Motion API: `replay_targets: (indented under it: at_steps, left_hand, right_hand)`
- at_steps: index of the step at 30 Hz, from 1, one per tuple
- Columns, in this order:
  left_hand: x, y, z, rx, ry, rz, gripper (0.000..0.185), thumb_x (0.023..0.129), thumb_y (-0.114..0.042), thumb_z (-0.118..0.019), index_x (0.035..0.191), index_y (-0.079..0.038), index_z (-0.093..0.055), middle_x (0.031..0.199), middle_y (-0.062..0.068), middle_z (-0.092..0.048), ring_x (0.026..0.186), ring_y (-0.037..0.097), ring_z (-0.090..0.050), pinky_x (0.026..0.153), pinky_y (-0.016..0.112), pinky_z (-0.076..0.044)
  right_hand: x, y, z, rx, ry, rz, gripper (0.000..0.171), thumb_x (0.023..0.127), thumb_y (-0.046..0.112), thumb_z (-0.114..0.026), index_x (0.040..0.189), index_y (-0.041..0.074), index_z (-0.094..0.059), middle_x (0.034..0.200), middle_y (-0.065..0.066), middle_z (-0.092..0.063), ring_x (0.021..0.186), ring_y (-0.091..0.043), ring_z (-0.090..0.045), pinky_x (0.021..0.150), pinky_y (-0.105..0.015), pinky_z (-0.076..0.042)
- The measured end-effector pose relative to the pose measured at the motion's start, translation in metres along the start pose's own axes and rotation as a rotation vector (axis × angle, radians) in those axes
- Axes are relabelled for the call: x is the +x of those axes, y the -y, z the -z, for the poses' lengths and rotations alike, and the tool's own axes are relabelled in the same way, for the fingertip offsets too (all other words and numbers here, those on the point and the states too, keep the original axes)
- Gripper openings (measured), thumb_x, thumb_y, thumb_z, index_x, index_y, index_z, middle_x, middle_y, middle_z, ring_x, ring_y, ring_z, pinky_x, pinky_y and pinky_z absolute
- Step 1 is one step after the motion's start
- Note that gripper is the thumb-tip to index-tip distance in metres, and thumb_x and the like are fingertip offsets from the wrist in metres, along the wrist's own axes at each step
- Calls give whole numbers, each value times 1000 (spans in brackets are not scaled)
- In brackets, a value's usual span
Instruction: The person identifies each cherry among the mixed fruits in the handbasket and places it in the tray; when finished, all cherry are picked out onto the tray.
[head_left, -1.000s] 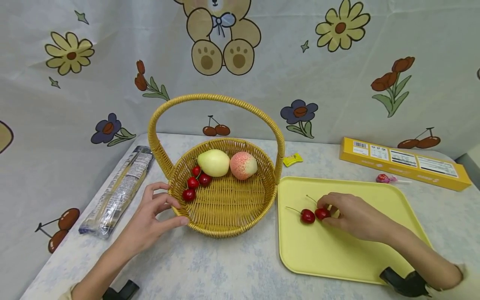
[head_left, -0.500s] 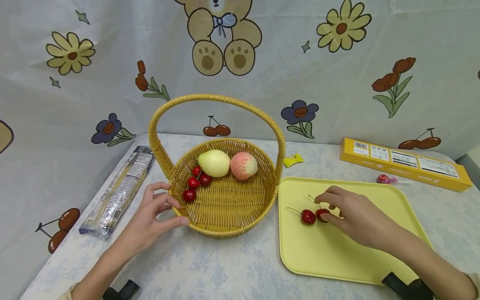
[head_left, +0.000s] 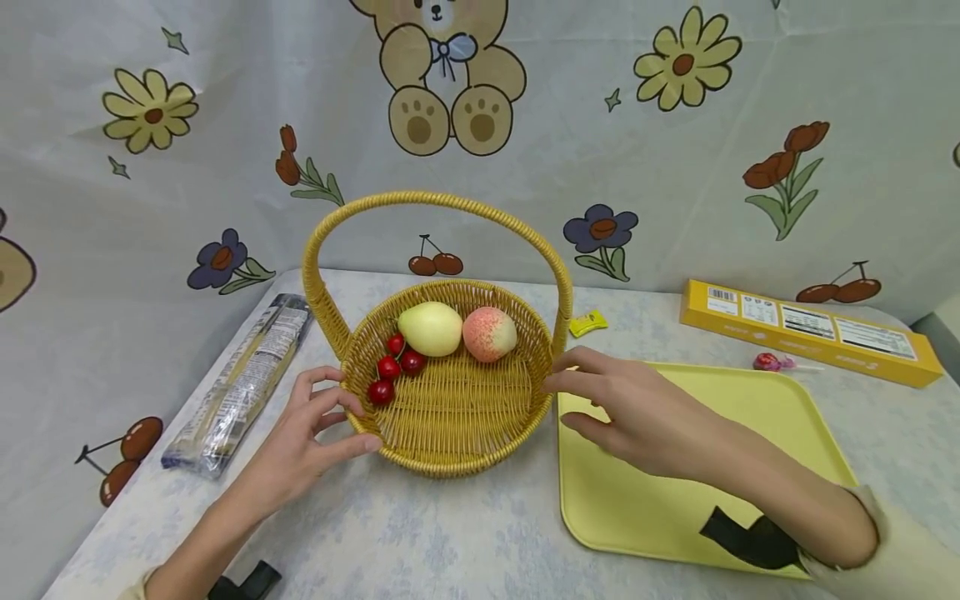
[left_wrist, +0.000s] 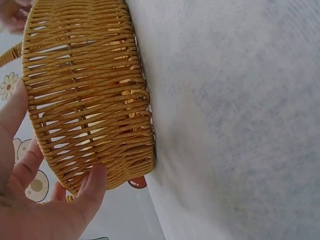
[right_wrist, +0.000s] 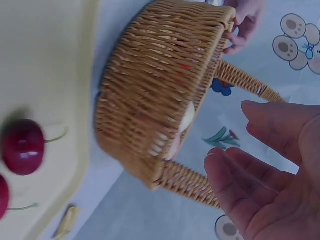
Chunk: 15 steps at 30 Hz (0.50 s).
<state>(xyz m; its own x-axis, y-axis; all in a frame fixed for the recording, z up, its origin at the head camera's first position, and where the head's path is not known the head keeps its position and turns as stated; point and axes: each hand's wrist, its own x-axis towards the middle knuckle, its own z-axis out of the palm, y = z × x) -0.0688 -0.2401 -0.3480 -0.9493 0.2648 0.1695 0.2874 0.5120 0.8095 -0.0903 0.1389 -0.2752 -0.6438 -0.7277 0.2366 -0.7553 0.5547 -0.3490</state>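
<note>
Cherries [right_wrist: 21, 146] released on tray [head_left: 750, 400], right hand [head_left: 637, 412] moved toward basket [head_left: 450, 433]

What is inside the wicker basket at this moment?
The basket holds a pale green fruit, a peach and four red cherries on the left. Anything under the fruits is covered. The left hand touches the rim; the right hand hovers beside it.

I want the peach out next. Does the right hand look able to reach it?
Probably yes: the right hand hovers open beside the basket, and the peach lies uncovered under the arched handle.
</note>
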Motion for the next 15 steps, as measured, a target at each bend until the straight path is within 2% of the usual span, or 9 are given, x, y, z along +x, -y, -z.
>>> replay_targets:
  at_steps: [5,11,15]
  left_hand:
    - [-1,-1,0,8,-2,22,24,83,-14,-81,94,-9,-60,136,15,-29,121,35,-43,97,49,-49]
    - [1,-2,1,7,-2,52,26,81,-15,-83,91,-10,-60,135,13,-30,124,36,-39,97,52,-49]
    - [3,-1,1,-1,2,49,26,80,-15,-84,90,-9,-60,135,14,-31,125,36,-38,97,53,-48]
  right_hand:
    - [34,10,2,-12,66,38,34,88,10,-75,120,10,-66,121,-1,-59,97,-16,-61,79,-34,-54]
    - [84,19,-7,-22,206,58,39,89,13,-74,127,7,-63,126,-5,-58,108,-20,-58,91,-36,-51]
    - [115,22,-20,-64,339,55,42,91,16,-72,131,10,-61,129,-6,-57,110,-18,-59,93,-32,-50]
